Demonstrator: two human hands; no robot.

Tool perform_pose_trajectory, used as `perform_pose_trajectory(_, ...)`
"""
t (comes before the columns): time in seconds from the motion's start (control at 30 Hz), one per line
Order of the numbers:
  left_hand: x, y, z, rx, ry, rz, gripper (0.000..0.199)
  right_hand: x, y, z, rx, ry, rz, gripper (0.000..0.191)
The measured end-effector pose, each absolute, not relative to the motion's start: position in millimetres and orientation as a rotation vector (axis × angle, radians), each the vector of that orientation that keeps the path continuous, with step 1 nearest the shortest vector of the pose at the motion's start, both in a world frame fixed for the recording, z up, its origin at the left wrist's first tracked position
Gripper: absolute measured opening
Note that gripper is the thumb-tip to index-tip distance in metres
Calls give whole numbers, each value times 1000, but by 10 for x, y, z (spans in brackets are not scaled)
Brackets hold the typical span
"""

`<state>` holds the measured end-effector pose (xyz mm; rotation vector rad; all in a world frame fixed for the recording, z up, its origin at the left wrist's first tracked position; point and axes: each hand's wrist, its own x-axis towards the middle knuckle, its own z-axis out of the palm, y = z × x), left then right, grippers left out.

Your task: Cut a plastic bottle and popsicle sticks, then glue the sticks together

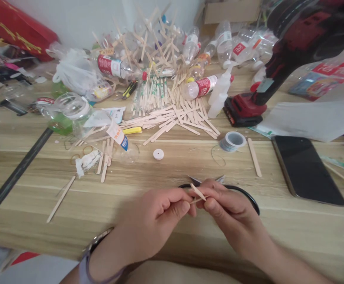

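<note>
Near the table's front edge, my right hand (234, 217) pinches a short wooden craft stick (198, 192) between thumb and fingers. My left hand (162, 217) is closed right beside it, thumb pressed against the index finger on a thin tan strip (196, 201) that runs across to the right fingertips. Whether this strip is wood or a band, I cannot tell. Under and behind the hands lie black-handled scissors (250, 195), blades partly showing. A spool of thread (232, 141) and a single craft stick (254, 157) rest beyond my right hand.
A phone (308, 169) lies at right, with a red and black power tool (245, 106) behind it. Craft sticks (174, 118) are piled mid-table before several plastic bottles (201, 86). A small white disc (158, 154) and a loose stick (61, 199) lie further left.
</note>
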<state>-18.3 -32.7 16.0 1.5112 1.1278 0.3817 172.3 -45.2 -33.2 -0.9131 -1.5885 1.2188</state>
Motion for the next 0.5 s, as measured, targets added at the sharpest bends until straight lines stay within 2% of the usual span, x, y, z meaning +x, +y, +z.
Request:
perform_pose_trajectory(0.27, -209, -253, 227, 1256, 946, 235, 26, 1736, -465, -271, -778, -1625, 1223, 28)
perform_pose_trajectory(0.5, -21, -457, 120, 1978, 1297, 532, 26, 1666, -545, -483, -1019, -1326, 1240, 22)
